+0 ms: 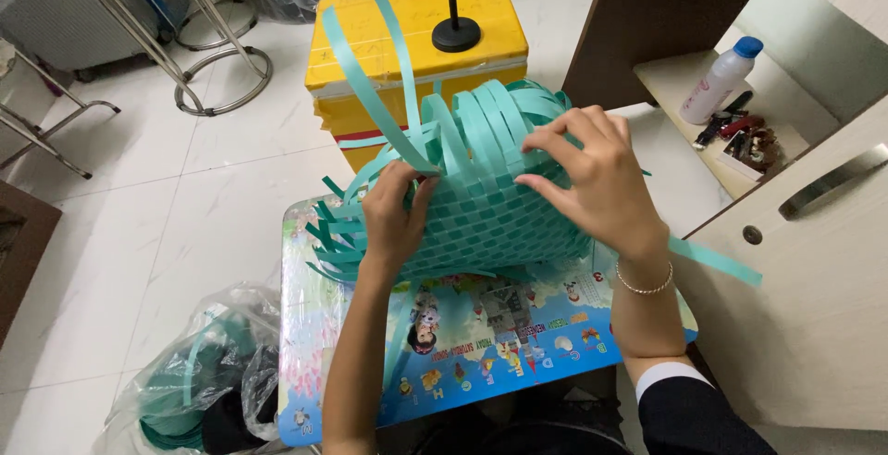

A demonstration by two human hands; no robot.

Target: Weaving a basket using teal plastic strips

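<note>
While both hands work on it, the woven basket (486, 205) of teal plastic strips rests tilted on its side on the small colourful table (518, 339), with its open mouth facing away from the camera and toward the yellow box (407, 39).

The left hand (393, 215) grips the left portion of the basket wall. Its thumb and fingers are closed together, pinching one long loose strip (370, 57) at the point where it leaves the weave; that strip rises up and to the left, above the yellow box.

The right hand (592, 182) lies spread over the upper right part of the basket. Its fingers are apart and curved, pressing on the woven wall near the looped strip ends at the rim. It clamps nothing; it bears flat against the weave. A thin bracelet (645, 284) sits on the wrist, and a dark sleeve with a white cuff (684, 399) covers the forearm.

Short cut strip ends project from the basket's lower left edge. Another loose strip extends to the right, past the table edge.

A phone stand (455, 25) stands on the yellow box. A clear plastic bag (199, 386) holding more teal strips sits on the floor, left of the table. A white bottle with a blue cap (721, 80) lies on a shelf at upper right.
</note>
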